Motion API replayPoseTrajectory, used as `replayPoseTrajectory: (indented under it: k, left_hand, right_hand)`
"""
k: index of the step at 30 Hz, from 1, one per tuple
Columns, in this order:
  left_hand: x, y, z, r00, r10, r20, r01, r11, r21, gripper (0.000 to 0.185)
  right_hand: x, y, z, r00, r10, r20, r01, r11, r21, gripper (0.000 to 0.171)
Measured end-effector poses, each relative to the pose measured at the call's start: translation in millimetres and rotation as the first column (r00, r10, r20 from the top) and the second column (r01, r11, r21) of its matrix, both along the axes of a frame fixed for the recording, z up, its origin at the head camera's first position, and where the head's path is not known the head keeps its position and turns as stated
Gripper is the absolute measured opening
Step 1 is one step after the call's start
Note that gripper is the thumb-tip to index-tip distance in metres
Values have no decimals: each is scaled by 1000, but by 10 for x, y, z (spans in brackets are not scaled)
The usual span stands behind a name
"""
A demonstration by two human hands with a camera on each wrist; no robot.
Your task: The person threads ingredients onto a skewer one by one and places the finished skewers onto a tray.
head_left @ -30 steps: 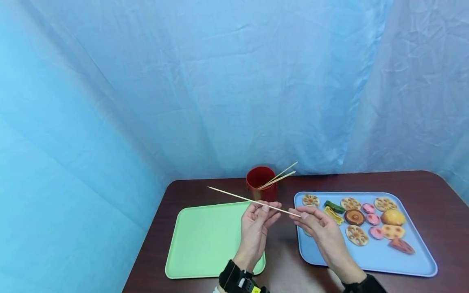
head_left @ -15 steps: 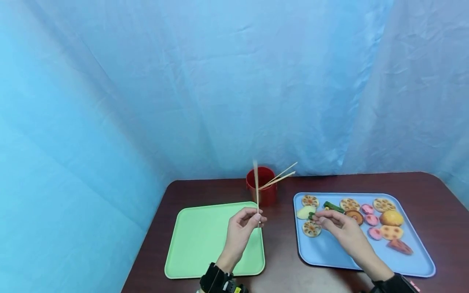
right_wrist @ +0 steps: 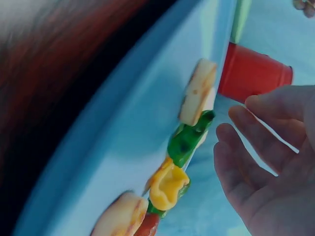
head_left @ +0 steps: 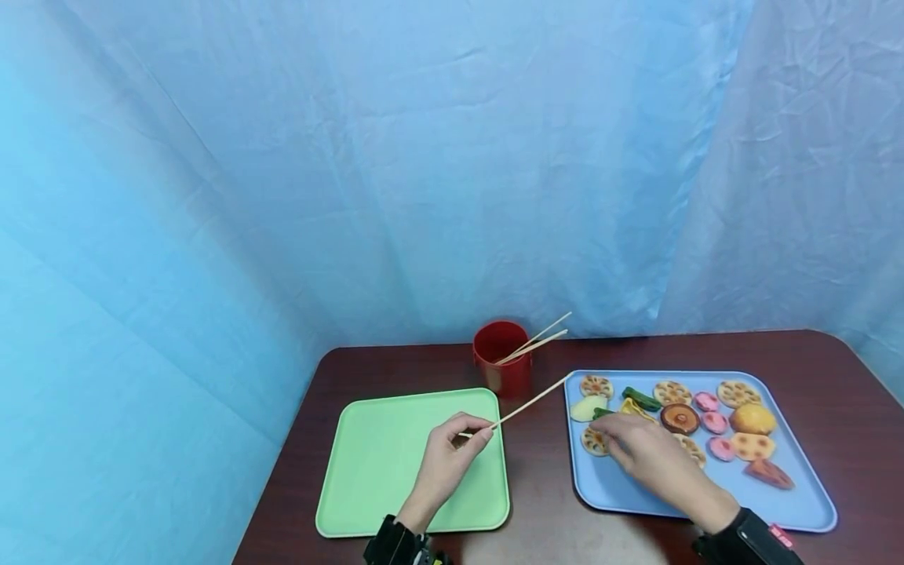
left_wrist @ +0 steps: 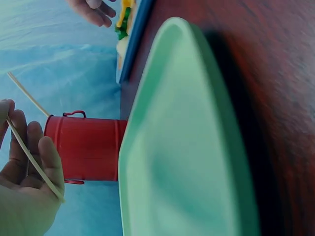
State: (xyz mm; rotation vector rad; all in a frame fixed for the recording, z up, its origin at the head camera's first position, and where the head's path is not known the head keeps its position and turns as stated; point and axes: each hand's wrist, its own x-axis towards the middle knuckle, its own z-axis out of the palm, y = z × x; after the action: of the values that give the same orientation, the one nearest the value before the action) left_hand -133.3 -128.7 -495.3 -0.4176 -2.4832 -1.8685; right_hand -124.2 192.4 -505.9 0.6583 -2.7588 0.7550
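My left hand (head_left: 446, 459) pinches a thin wooden skewer (head_left: 533, 400) above the green tray, its far end slanting up and right toward the blue tray's corner. In the left wrist view the skewer (left_wrist: 30, 156) runs across the palm of the left hand (left_wrist: 29, 182). Over the left part of the blue tray (head_left: 727, 502) hovers my right hand (head_left: 653, 455), fingertips close to a lotus root slice (head_left: 595, 442) and a leafy green piece (head_left: 602, 413). The right wrist view shows the right hand's (right_wrist: 268, 147) fingers loosely bent, holding nothing, beside the green piece (right_wrist: 187, 140) and a yellow piece (right_wrist: 169, 187).
A green tray (head_left: 374, 471) lies on the left of the dark table (head_left: 540, 510). Behind it stands a red cup (head_left: 503, 380) with several skewers (head_left: 540, 341) leaning out. More food pieces, including a mushroom (head_left: 679, 418) and a yellow bun-like piece (head_left: 752, 419), lie on the blue tray.
The right hand has let go of the skewer and moved right over the blue tray. The left hand has moved left and down, turning the skewer from pointing left to pointing up and right.
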Motion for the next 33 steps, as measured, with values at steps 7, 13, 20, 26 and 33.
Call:
replayPoseTrajectory:
  k: [7, 13, 20, 26, 33]
  left_hand:
    - [15, -29, -48, 999, 44, -3, -44, 997, -63, 11]
    - [26, -50, -56, 999, 24, 29, -22, 999, -39, 11]
    - [25, -69, -72, 996, -8, 89, 14, 997, -71, 12]
    - [19, -72, -100, 996, -11, 86, 18, 996, -85, 11]
    - [30, -78, -111, 996, -4, 84, 12, 996, -93, 11]
  right_hand:
    - [-22, -30, -88, 1000, 20, -16, -18, 993, 119, 25]
    - [-50, -36, -130, 996, 55, -65, -42, 981, 188, 28]
    - [-87, -35, -168, 991, 71, -118, -41, 971, 236, 30]
    - [-97, -7, -192, 982, 66, -176, -23, 971, 240, 37]
    - [-41, 3, -176, 987, 40, -156, -16, 988, 154, 36]
